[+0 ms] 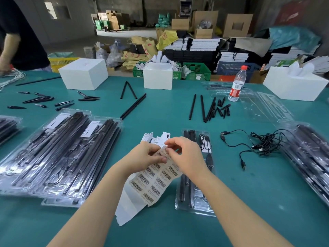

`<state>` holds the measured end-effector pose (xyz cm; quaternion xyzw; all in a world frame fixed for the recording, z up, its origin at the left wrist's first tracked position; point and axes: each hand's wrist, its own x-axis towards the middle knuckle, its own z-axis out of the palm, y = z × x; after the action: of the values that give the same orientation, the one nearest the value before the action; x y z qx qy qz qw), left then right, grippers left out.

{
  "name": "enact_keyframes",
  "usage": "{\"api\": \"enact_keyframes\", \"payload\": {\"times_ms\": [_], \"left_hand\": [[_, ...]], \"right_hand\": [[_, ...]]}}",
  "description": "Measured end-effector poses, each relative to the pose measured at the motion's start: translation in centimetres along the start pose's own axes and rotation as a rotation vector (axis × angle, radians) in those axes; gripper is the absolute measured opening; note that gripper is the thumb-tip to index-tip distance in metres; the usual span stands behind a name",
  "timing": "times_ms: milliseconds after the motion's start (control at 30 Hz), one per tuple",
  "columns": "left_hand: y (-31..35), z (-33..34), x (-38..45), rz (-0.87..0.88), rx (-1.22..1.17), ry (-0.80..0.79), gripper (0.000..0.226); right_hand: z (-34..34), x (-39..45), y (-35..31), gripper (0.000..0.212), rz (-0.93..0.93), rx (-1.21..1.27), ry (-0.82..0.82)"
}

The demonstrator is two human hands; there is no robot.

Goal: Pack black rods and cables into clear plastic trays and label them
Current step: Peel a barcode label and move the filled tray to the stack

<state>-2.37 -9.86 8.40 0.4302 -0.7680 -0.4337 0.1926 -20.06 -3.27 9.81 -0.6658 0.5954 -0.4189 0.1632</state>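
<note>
The barcode label sheet [156,177] hangs between both hands over the green counter [249,202]; the left hand [147,155] pinches its top edge while the right hand [185,155] picks at a label. The packed clear tray [195,202], long axis running away, lies just right, nearer the right hand.

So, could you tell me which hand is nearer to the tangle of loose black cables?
Right. The right hand pinches the barcode label sheet on the side toward the loose cables; the left hand holds the sheet farther from them.
</note>
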Motion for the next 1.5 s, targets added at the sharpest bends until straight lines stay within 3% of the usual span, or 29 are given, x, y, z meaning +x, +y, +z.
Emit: {"api": "enact_keyframes", "payload": {"times_ms": [100, 333, 767, 1033, 1200, 1300, 1400, 1500], "left_hand": [[-0.3, 0.1, 0.0, -0.013, -0.006, -0.012, 0.011], [-0.2, 0.3, -0.1, -0.049, -0.013, -0.053, 0.016], [-0.5, 0.0, -0.3, -0.079, -0.009, -0.101, 0.009], [-0.7, 0.1, -0.3, -0.149, 0.037, -0.123, 0.007], [-2.1, -0.6, -0.7, -0.233, 0.085, -0.042, 0.013], [-3.4, -1.3, -0.9, -0.285, 0.08, 0.059, 0.031], [-4.4, -1.6, -0.7, -0.336, 0.212, 0.125, 0.034], [-4.4, -1.5, -0.8, -0.347, 0.726, 0.274, 0.03]], "right_hand": [[0.1, -0.2, 0.0, 0.021, -0.009, -0.012, -0.016], [0.0, -0.5, 0.0, 0.023, -0.03, -0.029, -0.092], [-0.5, -0.3, 0.7, 0.021, 0.058, 0.118, 0.006], [-0.6, -0.3, 0.8, 0.02, 0.001, 0.171, 0.081], [-1.7, 0.0, 1.1, 0.03, 0.038, 0.297, 0.094], [-2.1, 0.0, 1.7, 0.031, 0.091, 0.333, 0.072], [-2.2, -0.4, 2.5, 0.034, 0.129, 0.296, 0.038], [-2.3, -0.8, 3.3, 0.041, 0.142, 0.265, -0.024]]}}
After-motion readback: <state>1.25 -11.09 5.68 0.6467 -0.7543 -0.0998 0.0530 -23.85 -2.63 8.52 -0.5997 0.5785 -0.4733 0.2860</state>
